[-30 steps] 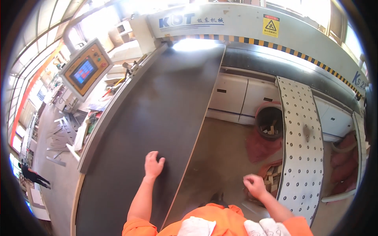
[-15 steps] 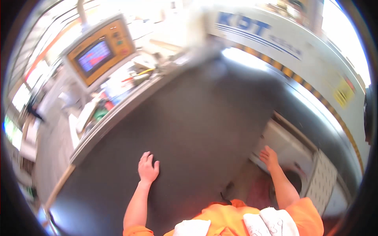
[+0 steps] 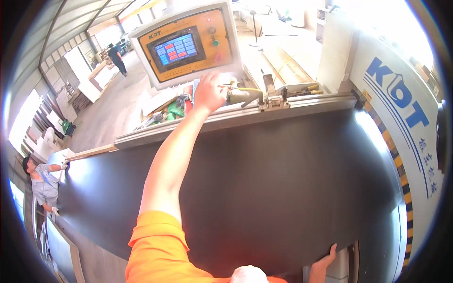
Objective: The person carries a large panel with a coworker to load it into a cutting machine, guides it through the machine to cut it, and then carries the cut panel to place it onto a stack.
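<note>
My left hand [image 3: 208, 92] is stretched forward over the far fence, just under the lower edge of the control panel [image 3: 188, 42]. Its fingers look apart and hold nothing I can see, though they are slightly blurred. The panel has an orange face, a lit touch screen [image 3: 177, 49] and a green button [image 3: 215, 43]. A large dark board [image 3: 264, 188] lies flat in front of me. At its near right edge is my right hand [image 3: 323, 264], with a finger or thumb extended along the edge; the rest of that hand is partly hidden.
A metal fence [image 3: 302, 107] with a clamp [image 3: 273, 103] runs along the far side. Beyond it lie tools and a green item [image 3: 175, 110]. A white machine housing [image 3: 401, 89] with a striped edge stands right. A gloved co-worker [image 3: 46, 181] touches the board's far-left end.
My left hand has gone from above the board to the control panel. My right hand is lower, at the board's edge. The view has turned left, bringing the co-worker into sight.
</note>
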A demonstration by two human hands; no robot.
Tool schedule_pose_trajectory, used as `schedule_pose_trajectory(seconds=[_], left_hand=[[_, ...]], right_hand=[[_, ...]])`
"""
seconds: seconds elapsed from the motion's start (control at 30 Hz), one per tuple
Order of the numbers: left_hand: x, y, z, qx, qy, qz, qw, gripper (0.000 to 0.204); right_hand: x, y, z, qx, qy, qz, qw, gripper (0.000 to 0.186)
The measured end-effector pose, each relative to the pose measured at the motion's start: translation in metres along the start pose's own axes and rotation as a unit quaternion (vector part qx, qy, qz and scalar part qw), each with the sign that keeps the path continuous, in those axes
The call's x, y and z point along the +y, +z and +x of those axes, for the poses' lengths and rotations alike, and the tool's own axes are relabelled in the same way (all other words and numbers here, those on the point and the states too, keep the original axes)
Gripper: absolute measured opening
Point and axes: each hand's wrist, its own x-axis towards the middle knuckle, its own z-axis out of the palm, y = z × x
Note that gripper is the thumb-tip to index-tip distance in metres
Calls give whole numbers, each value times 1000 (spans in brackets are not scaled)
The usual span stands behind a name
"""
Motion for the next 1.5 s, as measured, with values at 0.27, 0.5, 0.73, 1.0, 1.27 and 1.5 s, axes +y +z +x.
schedule_pose_trajectory(seconds=[0.27, 0.5, 0.73, 1.0, 1.27, 1.5], left_hand=[[-30, 63, 93, 61, -44, 88, 993, 30], [-76, 42, 87, 141, -38, 111, 983, 36], [-120, 2, 81, 123, -138, 99, 978, 40], [-85, -6, -3, 50, -25, 24, 998, 31], [28, -126, -319, -227, -32, -62, 971, 24], [169, -217, -438, -182, -249, -120, 943, 19]], right_hand=[[-8, -16, 6, 88, 30, 1, 996, 63], [-8, 2, 5, 114, 24, -40, 992, 63], [-8, 7, 2, 119, 11, -51, 992, 63], [-4, 12, 1, 110, 5, -49, 993, 63], [-7, 17, -9, 98, -11, -61, 993, 63], [-11, 18, -24, 92, -45, -100, 990, 63]])
